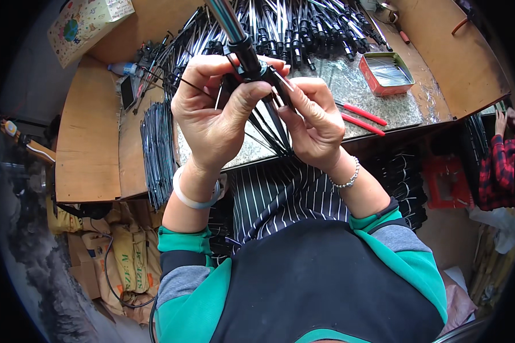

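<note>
Currently logged: both hands were raised over the near edge of the bench (91, 143), working on one umbrella frame (250, 60). My left hand (212, 111) was closed around the frame's black hub, thumb across the front and fingers curled behind. My right hand (315, 120) was pinched narrow on the thin ribs (272, 128) just right of the hub, fingertips touching the metal. The frame's shaft (226, 20) ran up and away from the hub toward the far side; the ribs fanned down toward my lap, between the two hands.

I noted a white bangle (191, 197) on the left wrist and a beaded bracelet (349, 177) on the right.

Beyond the hands, a large heap of similar frames (303, 26) covered the far part of the bench. A bundle of dark rods (157, 151) hung over the near edge, left of my left hand. A red tray (386, 73) of thin metal pieces sat to the right, and two red-handled tools (360, 119) lay near it, just beside my right hand. A printed box (86, 26) stood at the far left corner. Sacks (129, 257) lay on the floor to the near left. Another person's red checked sleeve (498, 171) showed at the far right edge.
</note>
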